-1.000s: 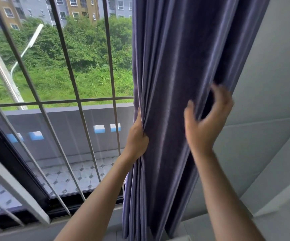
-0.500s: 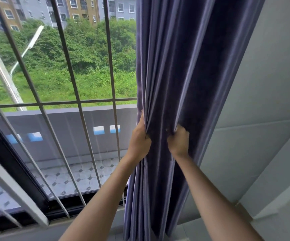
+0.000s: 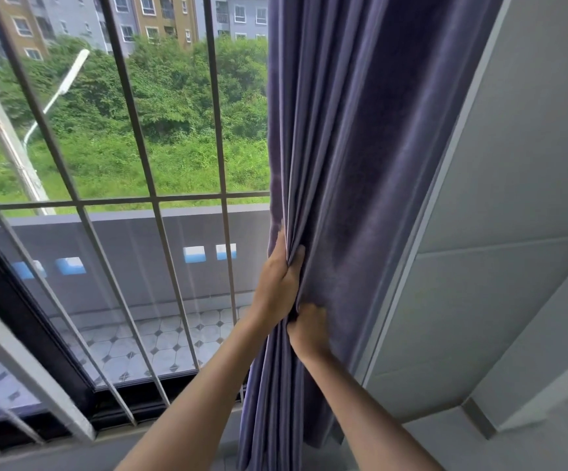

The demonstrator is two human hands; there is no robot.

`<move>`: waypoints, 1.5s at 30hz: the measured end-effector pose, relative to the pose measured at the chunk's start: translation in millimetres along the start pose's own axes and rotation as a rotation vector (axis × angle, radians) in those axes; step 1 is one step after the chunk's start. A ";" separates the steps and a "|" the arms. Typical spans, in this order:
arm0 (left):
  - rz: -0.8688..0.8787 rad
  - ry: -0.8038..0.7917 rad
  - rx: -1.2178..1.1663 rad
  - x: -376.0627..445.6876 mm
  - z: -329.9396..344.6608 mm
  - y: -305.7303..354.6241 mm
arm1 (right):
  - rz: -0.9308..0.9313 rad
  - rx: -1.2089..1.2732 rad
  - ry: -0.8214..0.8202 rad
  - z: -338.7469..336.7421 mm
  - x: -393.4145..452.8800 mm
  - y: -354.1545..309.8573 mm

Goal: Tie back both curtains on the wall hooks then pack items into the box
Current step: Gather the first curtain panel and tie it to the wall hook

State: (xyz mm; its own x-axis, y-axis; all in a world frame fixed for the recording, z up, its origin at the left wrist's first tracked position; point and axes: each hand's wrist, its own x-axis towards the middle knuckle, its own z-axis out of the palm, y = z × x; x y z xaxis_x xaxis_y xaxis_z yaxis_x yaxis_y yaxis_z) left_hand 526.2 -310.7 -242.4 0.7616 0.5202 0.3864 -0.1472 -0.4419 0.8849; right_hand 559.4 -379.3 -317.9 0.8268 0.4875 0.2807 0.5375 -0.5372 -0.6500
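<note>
Hanging beside the barred window (image 3: 123,205), the purple curtain (image 3: 354,147) is bunched against the grey wall (image 3: 520,164); left hand (image 3: 277,283) and right hand (image 3: 308,329) both grip its folds.

Bright daylight pours through the window (image 3: 123,147), frame sharp, with wide-angle bending of straight lines toward the edges.

The purple curtain (image 3: 360,164) hangs bunched between the window bars (image 3: 150,185) and the grey wall (image 3: 513,164). The bars stand close behind the glass on the left, with thin gaps between them. On the right the wall sits just beside the cloth, leaving a narrow slot. There is open room in front of the curtain
</note>
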 end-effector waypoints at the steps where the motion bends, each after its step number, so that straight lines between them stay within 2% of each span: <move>1: -0.025 -0.001 0.017 -0.6 1.5 -1.8 | -0.009 0.017 0.006 1.0 0.4 0.9; 4: -0.043 0.008 0.059 -3.8 5.7 -4.4 | -0.023 0.007 -0.043 6.6 -6.2 4.8; 7: -0.079 0.028 0.054 -4.9 8.0 -1.8 | 0.046 -0.097 -0.137 13.6 -17.5 10.1; 10: -0.085 0.005 0.099 -1.9 9.4 -7.0 | 0.077 -0.132 -0.154 18.5 -22.8 12.0; 15: -0.073 -0.056 0.112 3.0 9.6 -8.8 | 0.027 -0.138 -0.225 16.4 -22.2 13.9; 17: -0.029 -0.058 0.103 3.7 7.2 -7.5 | -0.009 -0.089 -0.285 5.1 -23.6 11.4; 19: 0.009 -0.048 0.092 5.0 5.2 -10.2 | -0.097 0.083 -0.271 -17.2 -21.6 3.3; 20: 0.013 -0.037 0.088 5.4 3.8 -12.1 | -0.163 0.179 -0.176 -32.2 -16.4 -1.0; 24: -0.008 -0.038 0.094 3.9 -0.3 -14.4 | -0.339 0.287 0.599 -117.8 24.6 -20.2; 25: -0.015 -0.039 0.100 3.4 -0.7 -13.8 | -0.334 0.314 0.715 -142.9 38.4 -23.1; 27: -0.025 -0.046 0.105 2.7 0.4 -12.3 | -0.244 0.434 0.786 -186.9 68.0 -21.4; 31: -0.028 -0.069 0.118 1.8 4.2 -12.5 | -0.095 0.676 0.512 -227.7 109.1 -4.0; 34: -0.034 -0.078 0.115 1.9 6.4 -12.4 | -0.070 0.606 0.354 -215.2 117.0 6.0; 39: -0.024 -0.086 0.101 2.1 8.1 -9.1 | -0.079 0.423 0.299 -148.8 97.5 5.5; 45: -0.004 -0.065 0.037 0.7 5.0 0.1 | -0.117 0.327 0.193 -76.2 49.7 1.0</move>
State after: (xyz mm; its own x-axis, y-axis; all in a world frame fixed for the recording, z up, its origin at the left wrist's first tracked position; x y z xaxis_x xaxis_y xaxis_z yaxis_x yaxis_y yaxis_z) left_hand 529.8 -314.0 -243.3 0.8015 0.4745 0.3640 -0.1213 -0.4671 0.8758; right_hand 613.7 -408.0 -250.8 0.7960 0.3775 0.4731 0.5740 -0.2232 -0.7878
